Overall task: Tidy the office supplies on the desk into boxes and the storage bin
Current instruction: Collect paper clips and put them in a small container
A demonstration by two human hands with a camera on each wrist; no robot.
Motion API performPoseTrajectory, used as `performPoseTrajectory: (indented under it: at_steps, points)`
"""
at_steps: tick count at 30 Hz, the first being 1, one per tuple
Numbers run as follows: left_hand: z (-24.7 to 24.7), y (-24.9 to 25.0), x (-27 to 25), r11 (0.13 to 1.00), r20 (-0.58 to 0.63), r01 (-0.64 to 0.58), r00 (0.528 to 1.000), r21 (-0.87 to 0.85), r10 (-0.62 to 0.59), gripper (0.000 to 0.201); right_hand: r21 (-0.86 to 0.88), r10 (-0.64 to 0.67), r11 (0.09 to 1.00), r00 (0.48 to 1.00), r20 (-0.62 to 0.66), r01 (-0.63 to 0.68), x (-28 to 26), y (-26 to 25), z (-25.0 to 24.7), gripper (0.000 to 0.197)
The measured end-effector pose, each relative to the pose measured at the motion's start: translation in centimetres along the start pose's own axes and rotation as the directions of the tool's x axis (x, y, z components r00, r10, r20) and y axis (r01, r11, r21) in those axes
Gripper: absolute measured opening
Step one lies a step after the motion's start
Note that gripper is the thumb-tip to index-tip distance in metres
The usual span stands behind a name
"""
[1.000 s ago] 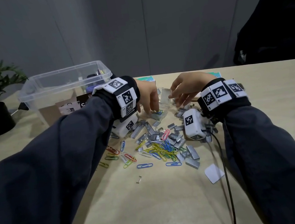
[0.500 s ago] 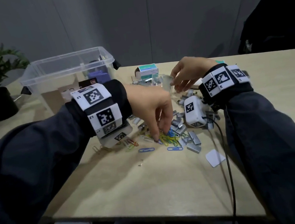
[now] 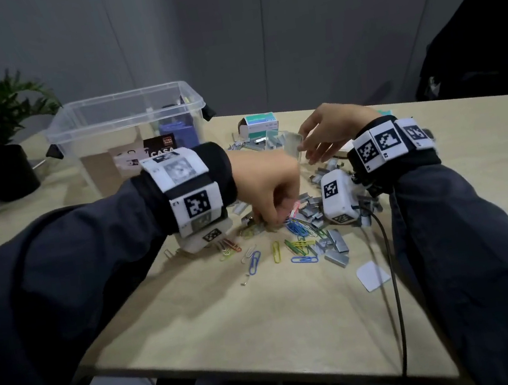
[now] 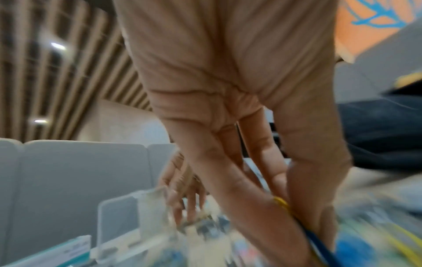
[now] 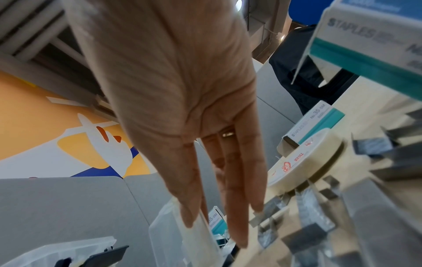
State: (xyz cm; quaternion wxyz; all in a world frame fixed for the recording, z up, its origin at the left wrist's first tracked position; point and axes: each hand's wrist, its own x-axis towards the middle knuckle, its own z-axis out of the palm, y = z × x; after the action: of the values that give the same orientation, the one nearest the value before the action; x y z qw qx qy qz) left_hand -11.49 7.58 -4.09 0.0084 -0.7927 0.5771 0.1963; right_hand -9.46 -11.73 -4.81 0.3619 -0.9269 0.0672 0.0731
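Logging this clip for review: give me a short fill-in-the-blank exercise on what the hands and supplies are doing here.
1. The left hand pinches coloured ____ from the pile.
2. The right hand holds a small clear ____.
3. The storage bin stands on the person's ____ side of the desk.

Missing words: paper clips; box; left

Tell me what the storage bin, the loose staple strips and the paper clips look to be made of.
Storage bin: clear, glossy plastic; its contents show through the walls.
Staple strips: bare grey metal, dull sheen, ridged blocks.
Paper clips: bent wire with a coloured coating, likely plastic or paint, in blue, yellow, green and red; a few look bare silver.
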Motion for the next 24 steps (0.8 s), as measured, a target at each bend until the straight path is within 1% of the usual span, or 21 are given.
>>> performPoseTrajectory:
  at_steps: [1, 2, 3, 4, 5, 6, 7, 8, 9, 11, 12, 13, 14, 15, 17, 19, 22, 24]
  points:
    - [-0.7, -0.4, -0.3, 0.999, -0.044, -0.012, 0.999, -0.05, 0.01, 0.012, -0.005, -0.002, 1.0, 1.0, -0.001, 0.002, 0.1, 0.1, 0.0, 0.017]
    - [-1.5, -0.8, -0.5, 0.994, -0.112, -0.024, 0.994, -0.103, 0.013, 0.012, -0.01, -0.002, 1.0, 1.0, -0.004, 0.002, 0.1, 0.1, 0.0, 0.019]
    - [-2.2, -1.3, -0.6, 0.987, -0.211, -0.041, 0.978, -0.153, 0.008, 0.011, -0.011, -0.001, 1.0, 1.0, -0.006, 0.001, 0.2, 0.2, -0.1, 0.021]
    - [-2.7, -1.7, -0.5, 0.978, -0.326, -0.058, 0.945, -0.199, -0.011, 0.008, -0.011, 0.0, 1.0, 1.0, -0.007, 0.0, 0.2, 0.3, -0.1, 0.021]
    - [-3.1, -2.3, -0.3, 0.966, -0.43, -0.072, 0.902, -0.25, -0.044, 0.006, -0.011, -0.002, 1.0, 1.0, -0.005, 0.002, 0.2, 0.3, -0.2, 0.021]
    - [-3.2, -2.8, 0.1, 0.953, -0.503, -0.074, 0.86, -0.294, -0.088, 0.005, -0.012, -0.003, 1.0, 1.0, -0.004, 0.003, 0.1, 0.2, -0.2, 0.019]
    - [-3.2, -3.4, 0.6, 0.947, -0.54, -0.058, 0.832, -0.317, -0.13, 0.005, -0.013, -0.004, 1.0, 1.0, -0.004, 0.004, 0.0, 0.2, -0.2, 0.017]
    - [-3.0, -4.0, 1.2, 0.948, -0.547, -0.024, 0.821, -0.318, -0.163, 0.005, -0.013, -0.003, 1.0, 1.0, -0.004, 0.003, 0.0, 0.1, -0.2, 0.015]
    - [-2.7, -4.6, 1.8, 0.952, -0.529, 0.02, 0.828, -0.305, -0.186, 0.005, -0.013, -0.004, 1.0, 1.0, -0.004, 0.004, -0.1, 0.1, -0.2, 0.013]
    - [-2.1, -5.7, 2.9, 0.953, -0.424, 0.119, 0.875, -0.277, -0.232, 0.009, -0.015, -0.004, 1.0, 1.0, -0.007, 0.003, -0.1, 0.1, -0.1, 0.007]
    - [-1.8, -6.1, 3.2, 0.956, -0.35, 0.174, 0.902, -0.237, -0.251, 0.012, -0.019, -0.004, 1.0, 1.0, -0.009, 0.003, -0.2, 0.0, -0.2, 0.005]
    - [-1.6, -6.3, 3.4, 0.96, -0.293, 0.216, 0.92, -0.179, -0.262, 0.016, -0.024, -0.003, 1.0, 1.0, -0.012, 0.003, -0.2, 0.0, -0.2, 0.005]
    - [-1.5, -6.4, 3.4, 0.962, -0.263, 0.238, 0.927, -0.133, -0.266, 0.018, -0.032, 0.001, 0.999, 1.0, -0.015, -0.001, -0.2, 0.0, -0.1, 0.006]
    - [-1.5, -6.4, 3.3, 0.962, -0.251, 0.242, 0.931, -0.122, -0.266, 0.021, -0.042, 0.004, 0.999, 1.0, -0.018, -0.005, -0.2, -0.1, -0.1, 0.005]
    - [-1.8, -6.4, 2.8, 0.962, -0.255, 0.23, 0.931, -0.147, -0.261, 0.024, -0.063, 0.011, 0.998, 0.999, -0.039, -0.014, -0.4, -0.4, 0.0, 0.013]
    - [-2.2, -6.3, 1.8, 0.963, -0.294, 0.222, 0.92, -0.15, -0.258, 0.025, -0.107, 0.014, 0.994, 0.996, -0.091, -0.024, -0.7, -0.9, 0.1, 0.022]
    - [-2.7, -6.4, -0.3, 0.963, -0.358, 0.213, 0.896, -0.168, -0.261, 0.023, -0.275, -0.031, 0.961, 0.979, -0.201, -0.026, -1.4, -2.0, -0.1, 0.031]
    - [-2.9, -6.7, -1.9, 0.959, -0.377, 0.217, 0.885, -0.183, -0.273, 0.019, -0.334, -0.073, 0.943, 0.974, -0.213, -0.002, -1.9, -2.8, -0.2, 0.034]
